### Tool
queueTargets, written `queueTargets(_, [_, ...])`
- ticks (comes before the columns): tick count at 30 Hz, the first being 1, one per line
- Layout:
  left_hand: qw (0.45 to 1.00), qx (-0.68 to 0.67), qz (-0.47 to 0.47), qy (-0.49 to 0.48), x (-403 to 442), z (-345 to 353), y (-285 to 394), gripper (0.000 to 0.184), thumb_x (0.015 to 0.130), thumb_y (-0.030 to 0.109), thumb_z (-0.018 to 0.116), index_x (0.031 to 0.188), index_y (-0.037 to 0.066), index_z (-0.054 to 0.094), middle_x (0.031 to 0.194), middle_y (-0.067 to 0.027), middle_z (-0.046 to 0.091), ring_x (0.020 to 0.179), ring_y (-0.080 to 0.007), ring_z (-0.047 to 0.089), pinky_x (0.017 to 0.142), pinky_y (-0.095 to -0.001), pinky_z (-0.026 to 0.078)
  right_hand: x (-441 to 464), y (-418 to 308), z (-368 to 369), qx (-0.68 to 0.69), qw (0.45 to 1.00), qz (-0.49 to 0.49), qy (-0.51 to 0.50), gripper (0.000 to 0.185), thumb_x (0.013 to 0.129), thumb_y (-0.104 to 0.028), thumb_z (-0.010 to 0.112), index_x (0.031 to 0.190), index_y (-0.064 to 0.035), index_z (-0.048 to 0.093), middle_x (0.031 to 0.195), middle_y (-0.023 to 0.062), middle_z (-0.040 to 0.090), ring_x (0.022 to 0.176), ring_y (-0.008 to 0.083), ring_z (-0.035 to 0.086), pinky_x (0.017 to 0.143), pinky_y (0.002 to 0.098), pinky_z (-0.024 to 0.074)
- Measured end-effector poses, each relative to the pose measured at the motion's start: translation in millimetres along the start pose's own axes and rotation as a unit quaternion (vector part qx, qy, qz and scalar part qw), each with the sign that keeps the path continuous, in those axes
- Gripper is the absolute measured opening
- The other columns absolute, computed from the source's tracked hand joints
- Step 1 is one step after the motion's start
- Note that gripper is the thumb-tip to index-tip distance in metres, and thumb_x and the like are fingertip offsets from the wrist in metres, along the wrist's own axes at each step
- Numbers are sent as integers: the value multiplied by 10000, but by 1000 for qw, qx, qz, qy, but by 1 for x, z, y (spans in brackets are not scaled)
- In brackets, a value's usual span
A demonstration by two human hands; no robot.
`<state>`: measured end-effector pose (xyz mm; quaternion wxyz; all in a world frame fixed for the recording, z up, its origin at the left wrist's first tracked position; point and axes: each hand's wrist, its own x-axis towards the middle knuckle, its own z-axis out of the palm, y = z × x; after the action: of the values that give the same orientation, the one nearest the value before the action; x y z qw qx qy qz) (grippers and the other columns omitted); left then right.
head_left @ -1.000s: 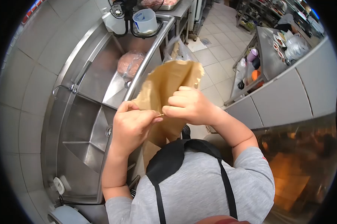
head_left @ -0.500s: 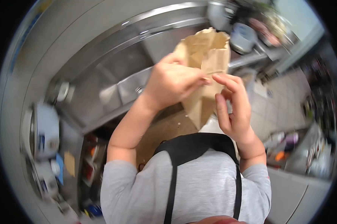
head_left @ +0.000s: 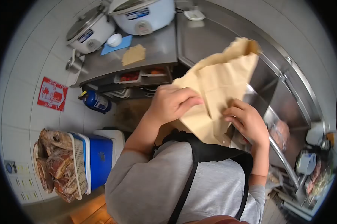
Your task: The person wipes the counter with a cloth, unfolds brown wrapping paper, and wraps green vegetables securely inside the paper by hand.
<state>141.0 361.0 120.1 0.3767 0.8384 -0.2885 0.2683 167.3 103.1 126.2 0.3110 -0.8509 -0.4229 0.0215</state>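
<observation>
Left grip (head_left: 175, 102) holding paper bag (head_left: 215, 80), right grip (head_left: 247, 120) alongside

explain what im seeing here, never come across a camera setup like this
There's no machine: this is a person working bare-handed, seen by one camera worn on the head, looking forward and down. The left hand seems to pinch the edge of a brown paper bag; the right hand has its curled fingers at the other side, and whether they grip is unclear. On the metal counter are two cookers, a small white bowl, a blue sheet and a piece of brown paper.
</observation>
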Motion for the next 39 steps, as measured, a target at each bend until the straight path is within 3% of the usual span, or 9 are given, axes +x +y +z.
queueTargets(4, [964, 147, -201, 89, -61, -77, -28, 103, 742, 159, 681, 726, 65, 642, 593, -121, 555, 494, -249, 556, 459, -306, 415, 136, 61, 56, 343, 938, -37, 47, 192, 880, -177, 544, 916, -9, 628, 814, 41, 587, 771, 118, 536, 691, 259, 421])
queueTargets(8, [916, 243, -266, 173, -120, -139, -33, 134, 761, 162, 656, 748, 32, 623, 627, -125, 567, 508, -271, 539, 478, -295, 399, 299, 84, 163, 201, 957, -99, 184, 310, 921, -268, 446, 1066, -39, 596, 978, 123, 594, 946, 246, 565, 826, 323, 425])
queueTargets(15, [856, 350, -308, 222, -133, -180, -36, 164, 772, 174, 629, 716, 22, 603, 655, -128, 580, 525, -249, 547, 473, -282, 375, 461, 70, 383, -120, 985, -119, 28, 474, 879, -418, 403, 1270, -153, 445, 1332, 98, 391, 1253, 312, 314, 1025, 483, 213])
queueTargets(19, [852, 362, -294, 237, -131, -184, -68, 141, 769, 143, 620, 704, 20, 600, 634, -119, 578, 519, -245, 538, 472, -281, 368, 486, 123, 353, -200, 977, 63, -42, 593, 906, -462, 305, 1403, -148, 222, 1460, 95, 197, 1355, 298, 122, 1080, 497, 57])
queueTargets(29, [865, 371, -217, 257, -56, -189, -143, 164, 759, 150, 644, 703, -2, 619, 610, -102, 575, 532, -237, 541, 519, -298, 412, 355, 265, 225, 58, 983, 64, 164, 490, 728, 160, 410, 1143, -49, 567, 1279, 139, 468, 1271, 331, 321, 1054, 382, 281])
queueTargets(34, [906, 292, -87, 295, -12, -191, -182, 296, 769, 271, 663, 691, -14, 635, 618, -95, 595, 552, -252, 573, 577, -331, 471, 350, 347, 212, -35, 997, 26, 66, 361, 796, 54, 476, 1116, -70, 587, 1213, 144, 518, 1194, 293, 434, 993, 334, 368])
queueTargets(36, [901, 279, -51, 327, 5, -190, -197, 328, 770, 314, 659, 697, -6, 646, 639, -92, 611, 567, -251, 585, 589, -337, 476, 377, 334, 163, -161, 959, 144, -184, 292, 836, -74, 517, 1119, -82, 588, 1228, 140, 510, 1184, 290, 444, 977, 363, 371])
queueTargets(38, [902, 271, -30, 334, 21, -190, -208, 349, 766, 355, 655, 701, 12, 658, 660, -89, 627, 587, -246, 596, 612, -329, 479, 409, 288, 120, -96, 951, 283, -78, 306, 844, -164, 532, 1137, -94, 582, 1214, 137, 525, 1164, 273, 464, 966, 352, 369])
queueTargets(39, [911, 252, -23, 327, 33, -190, -215, 355, 764, 373, 652, 699, 24, 663, 667, -86, 633, 596, -242, 600, 627, -322, 480, 417, 245, 100, -6, 989, 141, 36, 308, 843, -166, 537, 1137, -85, 583, 1196, 138, 537, 1152, 277, 474, 962, 349, 369])
